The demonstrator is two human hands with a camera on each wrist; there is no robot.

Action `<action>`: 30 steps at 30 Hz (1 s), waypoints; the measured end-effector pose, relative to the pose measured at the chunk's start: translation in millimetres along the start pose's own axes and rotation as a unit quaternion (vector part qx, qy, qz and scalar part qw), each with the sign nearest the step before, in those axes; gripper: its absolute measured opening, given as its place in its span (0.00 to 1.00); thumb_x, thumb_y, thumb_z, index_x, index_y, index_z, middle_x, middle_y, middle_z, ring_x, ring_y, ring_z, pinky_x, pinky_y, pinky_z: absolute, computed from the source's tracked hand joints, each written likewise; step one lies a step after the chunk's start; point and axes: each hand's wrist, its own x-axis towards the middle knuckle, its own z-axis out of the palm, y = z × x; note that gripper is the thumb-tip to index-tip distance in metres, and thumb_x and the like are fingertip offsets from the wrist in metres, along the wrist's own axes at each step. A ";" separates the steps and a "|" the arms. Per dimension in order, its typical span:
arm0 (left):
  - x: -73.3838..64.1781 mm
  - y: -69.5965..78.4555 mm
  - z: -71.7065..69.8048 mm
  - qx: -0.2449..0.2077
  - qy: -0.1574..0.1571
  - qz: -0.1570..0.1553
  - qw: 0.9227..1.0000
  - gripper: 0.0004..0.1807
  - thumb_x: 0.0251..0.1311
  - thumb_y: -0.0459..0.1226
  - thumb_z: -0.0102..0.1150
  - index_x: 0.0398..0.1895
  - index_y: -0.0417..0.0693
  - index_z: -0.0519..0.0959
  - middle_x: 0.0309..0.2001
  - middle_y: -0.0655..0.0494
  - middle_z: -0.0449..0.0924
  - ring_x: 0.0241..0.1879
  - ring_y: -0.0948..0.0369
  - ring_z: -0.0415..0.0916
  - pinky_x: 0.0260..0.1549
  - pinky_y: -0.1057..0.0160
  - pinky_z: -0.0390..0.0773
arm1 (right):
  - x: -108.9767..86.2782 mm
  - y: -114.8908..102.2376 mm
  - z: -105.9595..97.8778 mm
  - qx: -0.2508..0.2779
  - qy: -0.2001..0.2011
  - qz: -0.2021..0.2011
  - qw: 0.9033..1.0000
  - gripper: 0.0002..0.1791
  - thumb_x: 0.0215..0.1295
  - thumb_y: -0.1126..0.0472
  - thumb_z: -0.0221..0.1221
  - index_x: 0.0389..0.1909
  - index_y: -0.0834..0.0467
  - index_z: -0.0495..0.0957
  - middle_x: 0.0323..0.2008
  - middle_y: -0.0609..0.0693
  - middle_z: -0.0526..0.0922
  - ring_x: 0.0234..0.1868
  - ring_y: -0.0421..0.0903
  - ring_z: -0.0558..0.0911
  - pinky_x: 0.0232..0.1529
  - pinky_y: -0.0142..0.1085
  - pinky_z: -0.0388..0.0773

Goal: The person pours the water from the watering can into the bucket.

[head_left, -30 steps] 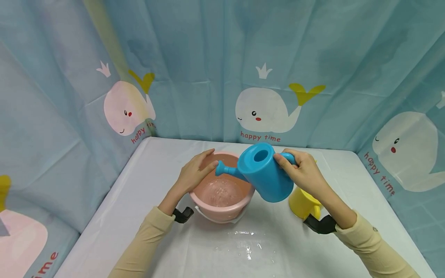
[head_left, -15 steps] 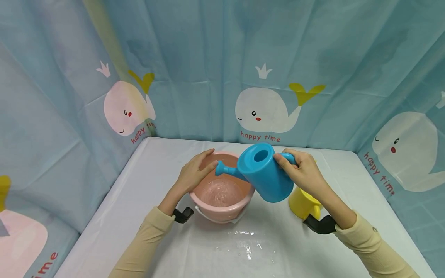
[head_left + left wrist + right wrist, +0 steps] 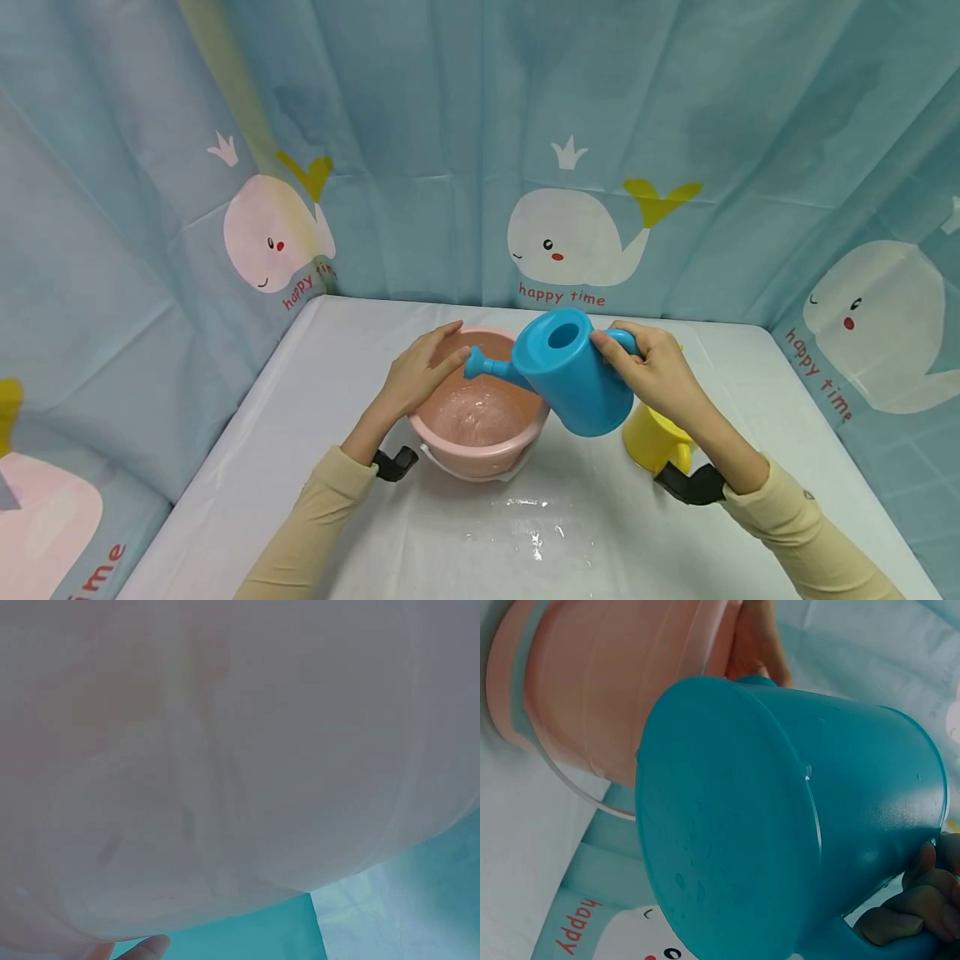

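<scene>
My right hand (image 3: 651, 367) grips the handle of a blue watering can (image 3: 573, 375), which tilts left over a pink bucket (image 3: 480, 458). The can's spout (image 3: 491, 367) points left above the bucket's opening, its tip close to my left thumb. Rippling water (image 3: 480, 412) shows in the bucket; any stream from the spout is too faint to tell. My left hand (image 3: 420, 371) rests at the bucket's left rim, fingers and thumb fairly straight. In the left wrist view, the bucket's outer wall (image 3: 262, 750) fills most of the picture, with a fingertip (image 3: 150, 946) at the bottom edge.
A yellow cup (image 3: 652, 437) with a handle stands on the white tabletop (image 3: 360, 533), partly behind my right forearm. Water (image 3: 536, 533) lies spilled in front of the bucket. The bucket's white bail hangs at its front. A printed blue curtain (image 3: 420, 225) surrounds the table.
Both hands, the watering can and the bucket keep their places. Only the ripples on the water in the bucket shift between frames.
</scene>
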 end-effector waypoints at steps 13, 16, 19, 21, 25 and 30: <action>0.7 -1.6 0.2 -0.004 -0.002 0.001 1.000 0.35 0.59 0.66 0.40 0.68 0.67 0.59 0.66 0.59 0.63 0.67 0.54 0.58 0.59 0.39 0.61 | -1.2 -1.2 -1.0 0.007 -0.001 0.006 1.000 0.21 0.68 0.49 0.50 0.21 0.59 0.66 0.14 0.49 0.60 0.22 0.47 0.72 0.32 0.37 0.72; 0.6 -1.9 0.4 -0.006 -0.002 0.001 1.000 0.35 0.59 0.66 0.40 0.68 0.66 0.59 0.66 0.59 0.63 0.67 0.54 0.58 0.59 0.39 0.61 | -1.4 -1.5 -1.2 0.008 -0.001 0.005 1.000 0.21 0.68 0.49 0.50 0.21 0.60 0.65 0.14 0.49 0.60 0.22 0.47 0.72 0.32 0.37 0.72; 0.4 -1.7 0.0 -0.006 -0.002 0.002 1.000 0.35 0.60 0.66 0.40 0.68 0.66 0.59 0.66 0.59 0.63 0.67 0.54 0.58 0.59 0.39 0.60 | -1.4 -2.5 -1.4 0.009 -0.002 0.005 1.000 0.21 0.68 0.50 0.50 0.20 0.59 0.65 0.14 0.49 0.60 0.22 0.47 0.72 0.32 0.36 0.72; 0.1 -1.3 -0.3 -0.006 -0.002 0.001 1.000 0.35 0.60 0.66 0.39 0.68 0.66 0.59 0.66 0.59 0.63 0.67 0.54 0.58 0.58 0.39 0.61 | -1.5 -3.2 -1.6 0.009 -0.002 0.005 1.000 0.21 0.68 0.49 0.50 0.20 0.59 0.64 0.14 0.49 0.59 0.21 0.47 0.72 0.31 0.36 0.72; -0.4 -0.4 -0.8 -0.006 -0.003 -0.002 1.000 0.35 0.59 0.66 0.40 0.68 0.67 0.58 0.66 0.59 0.63 0.67 0.54 0.58 0.58 0.38 0.61 | -1.6 -4.2 -1.6 0.011 -0.003 0.008 1.000 0.21 0.68 0.49 0.50 0.20 0.59 0.64 0.14 0.49 0.59 0.21 0.46 0.71 0.31 0.36 0.71; -0.9 -0.1 -1.1 -0.004 0.000 0.001 1.000 0.35 0.59 0.66 0.39 0.68 0.67 0.59 0.65 0.59 0.64 0.66 0.54 0.59 0.58 0.39 0.61 | -1.8 -4.0 -1.1 0.011 -0.004 0.007 1.000 0.21 0.68 0.50 0.50 0.20 0.60 0.65 0.14 0.49 0.59 0.22 0.47 0.72 0.32 0.36 0.72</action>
